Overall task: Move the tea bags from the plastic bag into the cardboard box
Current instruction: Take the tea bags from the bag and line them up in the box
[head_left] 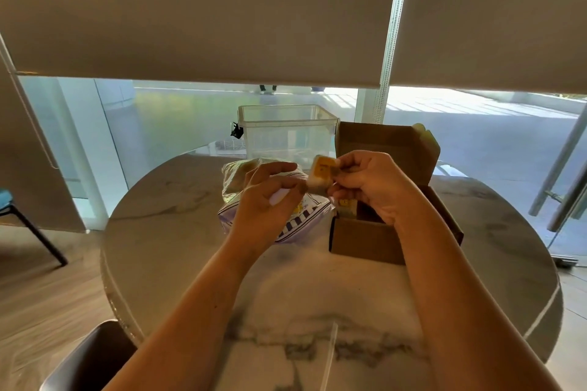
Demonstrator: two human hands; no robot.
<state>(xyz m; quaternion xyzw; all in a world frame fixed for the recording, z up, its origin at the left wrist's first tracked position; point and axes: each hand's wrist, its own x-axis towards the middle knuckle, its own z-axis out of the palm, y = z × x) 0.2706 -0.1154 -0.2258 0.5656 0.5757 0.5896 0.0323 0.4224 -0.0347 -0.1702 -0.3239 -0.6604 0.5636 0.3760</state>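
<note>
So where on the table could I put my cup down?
The marble table is bare on its left side, beside the plastic bag, and in front, before the cardboard box. The middle back is crowded: bag, box, clear tub, and both hands holding a tea bag.
</note>
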